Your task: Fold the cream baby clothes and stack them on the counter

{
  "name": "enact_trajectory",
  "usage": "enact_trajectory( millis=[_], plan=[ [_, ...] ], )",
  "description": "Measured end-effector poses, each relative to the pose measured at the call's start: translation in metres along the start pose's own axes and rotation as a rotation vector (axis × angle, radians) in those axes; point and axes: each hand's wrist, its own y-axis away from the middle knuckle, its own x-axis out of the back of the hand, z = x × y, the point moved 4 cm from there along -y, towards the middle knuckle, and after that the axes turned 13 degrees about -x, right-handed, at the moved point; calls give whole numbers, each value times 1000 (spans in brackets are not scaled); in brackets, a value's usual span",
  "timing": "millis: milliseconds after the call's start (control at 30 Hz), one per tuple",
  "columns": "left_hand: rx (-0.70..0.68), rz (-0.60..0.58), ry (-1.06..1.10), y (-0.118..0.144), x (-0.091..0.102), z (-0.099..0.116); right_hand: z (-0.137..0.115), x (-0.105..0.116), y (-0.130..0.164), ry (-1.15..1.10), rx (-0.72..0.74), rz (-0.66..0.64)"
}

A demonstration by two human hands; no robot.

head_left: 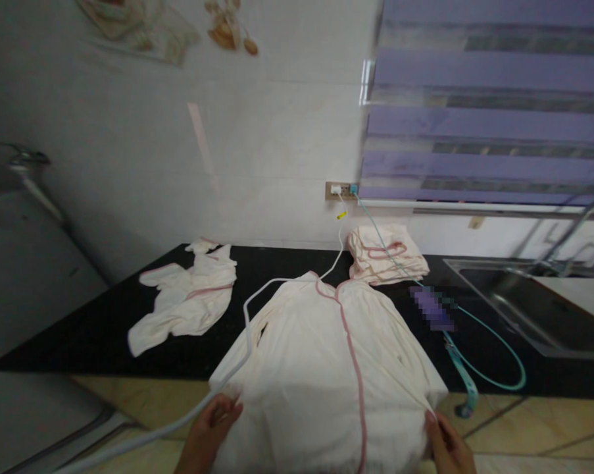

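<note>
Cream garment (321, 368) hangs off the table (104, 329); our left hand (210, 428) and right hand (445, 444), partly cropped, have fingers pinching its hem corners.

Cream garment (321, 349) w/ pink trim, black counter (104, 329), teal cable (494, 355)

No words, brands or numbers can be read here. The small yellow tag (342, 215) on the white cable (332, 265) below the wall socket (341, 191) may carry print, but it is too small to tell. The purple object (431, 307) on the tabletop (104, 329) is blurred out, so any marking there is lost.
</note>
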Motion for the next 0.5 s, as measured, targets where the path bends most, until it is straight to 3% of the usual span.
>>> enact_trajectory(
  millis=[167,333,400,500],
  plan=[
    [-9,-6,-46,-9,5,0,4,-9,-7,-7,-38,-1],
    [-206,22,-422,-9,7,42,-3,-1,-17,-90,-27,81],
    [-258,-13,-444,-9,-8,66,-7,5,-24,-85,-36,156],
    [-370,-116,-408,-15,-53,100,-13,9,-35,-97,-51,208]
  ],
)
